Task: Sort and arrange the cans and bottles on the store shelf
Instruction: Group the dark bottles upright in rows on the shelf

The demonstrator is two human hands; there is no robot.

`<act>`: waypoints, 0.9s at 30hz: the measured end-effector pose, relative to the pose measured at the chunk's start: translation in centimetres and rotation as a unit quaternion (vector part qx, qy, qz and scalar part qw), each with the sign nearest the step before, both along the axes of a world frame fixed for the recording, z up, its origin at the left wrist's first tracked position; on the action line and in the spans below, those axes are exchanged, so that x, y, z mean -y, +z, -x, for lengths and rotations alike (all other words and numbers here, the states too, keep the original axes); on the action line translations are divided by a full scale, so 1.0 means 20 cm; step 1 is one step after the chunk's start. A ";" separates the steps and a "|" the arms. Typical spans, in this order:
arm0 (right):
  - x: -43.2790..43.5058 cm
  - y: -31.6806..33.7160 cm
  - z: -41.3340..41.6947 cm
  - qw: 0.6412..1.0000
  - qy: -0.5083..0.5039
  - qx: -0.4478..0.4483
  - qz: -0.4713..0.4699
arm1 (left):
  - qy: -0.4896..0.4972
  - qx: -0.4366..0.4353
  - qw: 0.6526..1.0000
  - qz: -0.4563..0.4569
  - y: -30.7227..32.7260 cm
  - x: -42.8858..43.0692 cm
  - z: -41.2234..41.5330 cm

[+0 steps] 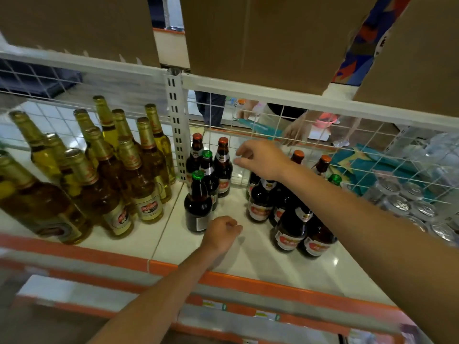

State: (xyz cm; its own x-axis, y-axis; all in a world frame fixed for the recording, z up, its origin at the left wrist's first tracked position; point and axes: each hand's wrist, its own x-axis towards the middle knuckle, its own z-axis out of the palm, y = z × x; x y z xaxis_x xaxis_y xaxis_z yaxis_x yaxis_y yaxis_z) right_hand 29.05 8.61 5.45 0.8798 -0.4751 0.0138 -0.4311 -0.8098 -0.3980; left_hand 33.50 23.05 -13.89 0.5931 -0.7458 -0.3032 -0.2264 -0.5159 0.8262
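- Right hand (260, 161) is hovering above the shelf (260, 259), arm coming in from the right over a cluster of dark bottles (290, 229). Its fingers are loosely bent and spread, gripping nothing.
- The fingertips (238, 153) are pointing at the red-capped dark bottle (223, 167) at the back, just beside its neck. Contact isn't visible.
- Left hand (221, 233) is sitting low near the shelf front, its fingers curled into a loose fist with nothing seen inside.
- It is lying just beside the base of the front green-capped bottle (198, 207). Can't tell if it's touching.
- That bottle is standing upright in a small group of four dark ones, two with red caps and two with green, next to the slotted post (176, 125).
- Golden bottles (104, 194) with foil necks are crowding the left bay, all upright.
- Silver cans (402, 204) are packed tops-up at the far right and look blurred.
- Wire mesh (273, 130) is backing the shelf, and another person's hand (295, 131) is showing through it.
- Cardboard boxes (260, 40) are sitting on the tier above.
- An orange strip (248, 284) is running along the shelf's front edge.
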 end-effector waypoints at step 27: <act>-0.39 -0.05 -0.26 0.987 0.110 -0.117 -0.005 | -0.033 0.042 0.996 0.065 -0.03 -0.41 -0.43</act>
State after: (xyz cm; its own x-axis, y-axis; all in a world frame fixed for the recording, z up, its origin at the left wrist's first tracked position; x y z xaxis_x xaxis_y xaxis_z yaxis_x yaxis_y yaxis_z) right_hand 34.25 16.49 4.50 0.9404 -0.2707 -0.2057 -0.3257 -0.8910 -0.3164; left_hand 42.12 31.34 -14.42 0.5605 -0.8141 -0.1518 -0.3281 -0.3867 0.8619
